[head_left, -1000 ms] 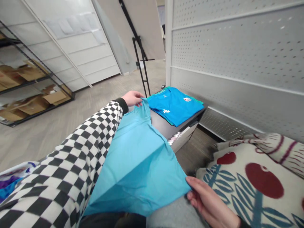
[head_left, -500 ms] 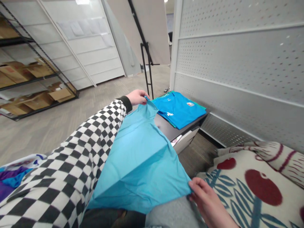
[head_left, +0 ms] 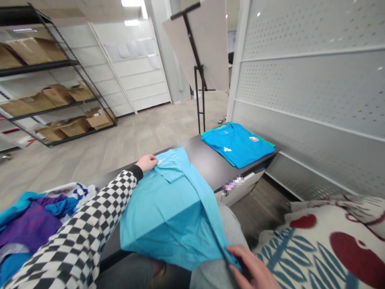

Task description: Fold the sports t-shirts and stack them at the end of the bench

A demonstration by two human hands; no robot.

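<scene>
A light blue T-shirt [head_left: 168, 200] lies spread over the dark bench top and my knees, with its right edge folded inward in a long strip. My left hand [head_left: 147, 163] pinches the shirt's far left part, where a sleeve is turned over onto the body. Down at the near right corner, my right hand [head_left: 252, 267] grips the folded strip between thumb and fingers. Beyond the shirt, a stack of folded T-shirts [head_left: 239, 145] rests on the bench, a bright blue one with white prints on top and green edges beneath it.
The dark bench top [head_left: 207, 168] runs from left to right before me. At left is a pile of purple and blue garments [head_left: 33, 220]. A patterned cushion [head_left: 315, 245] sits on the right, below a perforated white panel [head_left: 300, 88]. Shelves with cardboard boxes [head_left: 75, 126] and an easel [head_left: 201, 96] stand behind.
My left hand has come nearer and lower, laying the shirt's far end down. The right edge is now folded inward, with my right hand still on its corner. The view has tilted up.
</scene>
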